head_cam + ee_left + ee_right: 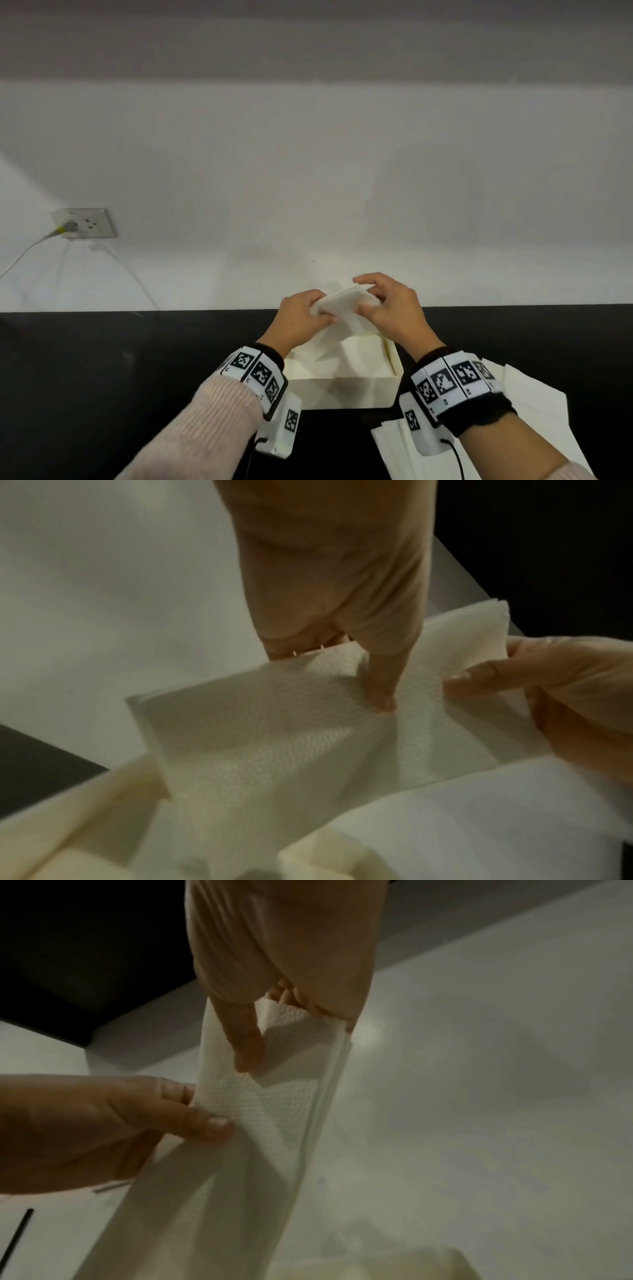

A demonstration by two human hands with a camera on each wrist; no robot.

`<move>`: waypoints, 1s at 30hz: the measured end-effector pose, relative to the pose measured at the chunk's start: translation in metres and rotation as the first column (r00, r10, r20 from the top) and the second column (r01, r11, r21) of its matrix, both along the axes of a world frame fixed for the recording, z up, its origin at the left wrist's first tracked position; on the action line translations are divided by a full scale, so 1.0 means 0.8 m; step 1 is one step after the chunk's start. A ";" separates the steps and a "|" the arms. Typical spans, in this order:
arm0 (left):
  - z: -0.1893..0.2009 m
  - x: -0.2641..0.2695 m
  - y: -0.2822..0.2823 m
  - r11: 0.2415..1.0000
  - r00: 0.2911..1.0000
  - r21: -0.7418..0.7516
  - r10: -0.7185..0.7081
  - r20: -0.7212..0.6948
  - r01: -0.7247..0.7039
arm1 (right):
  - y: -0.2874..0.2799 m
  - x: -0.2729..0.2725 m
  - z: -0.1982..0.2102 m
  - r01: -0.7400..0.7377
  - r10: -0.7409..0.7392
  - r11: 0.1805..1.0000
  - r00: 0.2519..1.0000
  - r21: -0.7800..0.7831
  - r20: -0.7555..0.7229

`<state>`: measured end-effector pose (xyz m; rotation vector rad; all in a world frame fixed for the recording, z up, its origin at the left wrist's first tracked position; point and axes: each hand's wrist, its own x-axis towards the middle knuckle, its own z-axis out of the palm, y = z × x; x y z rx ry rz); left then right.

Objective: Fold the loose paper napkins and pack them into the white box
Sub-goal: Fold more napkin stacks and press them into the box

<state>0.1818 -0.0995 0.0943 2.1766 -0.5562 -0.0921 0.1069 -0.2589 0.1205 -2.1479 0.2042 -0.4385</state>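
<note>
- Head view: two hands. The left hand (301, 317) and right hand (390, 308) each pinch one end of a single folded napkin (342, 301), held in the air above the far edge of one white box (342, 387). The box stands open on the black counter (120, 377), near the white wall (308, 188); more napkin paper lies inside it, count unclear. Loose napkins (534, 411) lie flat right of the box — several overlapping sheets, number not countable, partly covered by the right forearm. The counter left of the box lies bare. One wall socket (85, 223) with one plug, its cable cut off at the left edge.
- Left wrist view: left hand (329, 574), thumb pressed on the napkin (274, 737), fingers behind it; right hand (565, 685) grips the other end, cut off at the frame edge. Box rim (68, 818) below, blurred.
- Right wrist view: right hand (284, 955) pinches the top of the napkin (267, 1110) — layered edges show along its right side; left hand (85, 1129) pinches the side. The box corner (428, 1264) is dim and hard to make out.
</note>
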 end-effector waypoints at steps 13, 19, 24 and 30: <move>0.014 -0.014 -0.019 0.567 0.869 -0.772 -0.186 -0.459 -0.286 | -0.011 0.013 -0.039 0.021 0.013 0.996 0.929 0.088 -0.371; -0.001 0.006 0.029 0.682 0.920 -0.695 -0.083 -0.382 -0.227 | -0.060 0.007 -0.055 0.133 -0.097 0.988 0.936 0.083 -0.339; -0.024 0.016 0.047 0.912 0.954 -0.381 0.033 -0.298 -0.150 | -0.070 0.013 -0.062 0.190 -0.164 0.980 0.939 0.060 -0.301; -0.050 0.019 0.038 0.996 0.972 0.002 0.090 -0.216 -0.092 | -0.056 0.016 -0.085 0.081 -0.109 0.993 0.906 -0.084 -0.409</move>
